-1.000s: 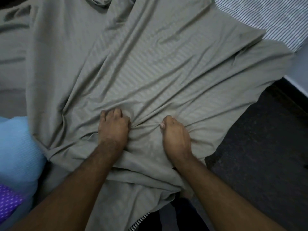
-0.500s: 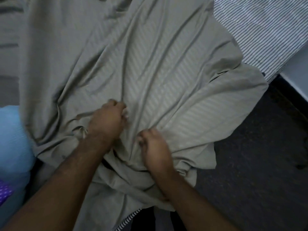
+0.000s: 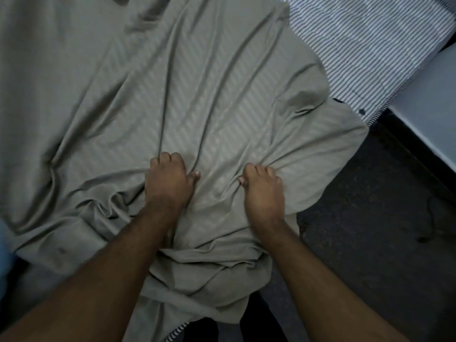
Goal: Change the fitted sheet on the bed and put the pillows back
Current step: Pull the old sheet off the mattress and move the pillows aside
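No text, label, brand, number or sign can be read; the cloth shows only woven stripes.

I have a single view, from a wide-angle camera worn on the person's head. It looks steeply down and forward, close over the near edge of the bed. Both forearms reach in from the bottom, the left hand [image 3: 167,183] and right hand [image 3: 264,188] just below centre on the grey sheet [image 3: 197,95]. Striped mattress [image 3: 365,53] fills the upper right, dark floor [image 3: 375,230] the lower right.
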A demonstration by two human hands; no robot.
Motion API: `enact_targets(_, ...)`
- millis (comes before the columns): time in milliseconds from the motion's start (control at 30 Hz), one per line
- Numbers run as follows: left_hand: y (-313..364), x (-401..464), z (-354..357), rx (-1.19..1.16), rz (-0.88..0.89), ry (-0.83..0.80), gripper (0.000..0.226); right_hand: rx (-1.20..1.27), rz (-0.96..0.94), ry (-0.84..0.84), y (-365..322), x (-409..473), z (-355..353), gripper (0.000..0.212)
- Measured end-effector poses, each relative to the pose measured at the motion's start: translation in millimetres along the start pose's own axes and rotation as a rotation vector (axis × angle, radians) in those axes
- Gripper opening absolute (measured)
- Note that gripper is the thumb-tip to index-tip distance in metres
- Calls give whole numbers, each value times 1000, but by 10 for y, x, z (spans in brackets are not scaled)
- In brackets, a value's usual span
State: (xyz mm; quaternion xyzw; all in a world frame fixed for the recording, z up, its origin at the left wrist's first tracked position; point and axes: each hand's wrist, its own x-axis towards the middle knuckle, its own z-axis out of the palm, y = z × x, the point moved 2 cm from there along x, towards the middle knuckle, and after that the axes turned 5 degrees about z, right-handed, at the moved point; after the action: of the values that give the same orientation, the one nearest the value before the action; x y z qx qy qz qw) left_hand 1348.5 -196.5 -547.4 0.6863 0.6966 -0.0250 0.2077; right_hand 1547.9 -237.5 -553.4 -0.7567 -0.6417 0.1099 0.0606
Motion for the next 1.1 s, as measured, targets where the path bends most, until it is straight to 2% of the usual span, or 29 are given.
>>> enact_targets(67, -29, 65, 31, 15, 0, -64, 40, -9, -8, -68, -43, 35, 2, 15)
enact_targets(200, -68, 136, 2, 1, -19, -114, 27, -29, 50, -360, -134, 52, -64, 19)
enact_targets(333, -227, 7, -194, 111, -53, -141, 27, -106, 74, -665, -311, -112, -50, 25)
enact_targets(400, -416, -100, -319, 135, -128, -129, 28, -96, 80, -733, -454, -130, -36, 28)
enact_targets(533, -758, -197, -516, -91, -224, -188, 12, -15, 27, -520, -926, 77, -165, 25)
enact_targets(567, -849, -173, -572, -186, -239, -182, 17, 13, -5, -457, -1090, 173, -203, 21)
enact_targets(600, -922, -140, -628, -291, -249, -149, 26, 56, -30, -407, -1226, 276, -229, 17)
enact_targets(667, -1081, -14, -790, -438, -272, 15, 34, 139, -83, -347, -1523, 540, -203, 16)
enact_targets(767, -1285, 314, -1059, -422, -250, 248, 16, 175, -167, -296, -1890, 998, -44, 18)
enact_targets(867, -1530, 786, -1324, -317, -228, 343, 15, 205, -266, -238, -2281, 1482, 164, 25)
enact_targets(1000, -1766, 1504, -1441, -158, -196, 292, 37, 205, -283, -95, -2642, 2093, 388, 49)
enact_targets(1100, -1875, 2033, -1390, -258, -341, 194, 51, 264, -178, -82, -2852, 2548, 541, 69)
